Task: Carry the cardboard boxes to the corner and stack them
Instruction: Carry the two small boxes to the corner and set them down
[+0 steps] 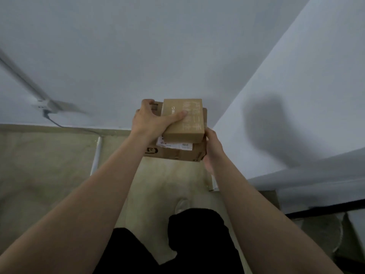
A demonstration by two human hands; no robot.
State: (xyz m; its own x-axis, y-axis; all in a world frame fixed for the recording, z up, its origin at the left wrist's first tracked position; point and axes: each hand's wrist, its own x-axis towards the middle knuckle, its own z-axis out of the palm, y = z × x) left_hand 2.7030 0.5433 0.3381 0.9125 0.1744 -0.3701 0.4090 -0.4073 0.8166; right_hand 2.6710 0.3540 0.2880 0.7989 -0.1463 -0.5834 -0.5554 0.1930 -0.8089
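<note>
Two cardboard boxes are stacked in front of me near the corner where two white walls meet. The small brown box (pixel 185 123) with pale printed characters lies on top of the larger box (pixel 177 153), which carries a white shipping label. My left hand (pixel 152 121) grips the stack from the left, its thumb pressed across the small box's top. My right hand (pixel 214 149) holds the larger box's right side. Whether the stack rests on the floor or hangs in the air I cannot tell.
Beige floor (pixel 49 165) stretches to the left. A wall socket with a dark cable (pixel 47 111) sits low on the far wall. A white pipe (pixel 96 157) lies on the floor left of the boxes. My foot and dark trousers (pixel 195 230) are below.
</note>
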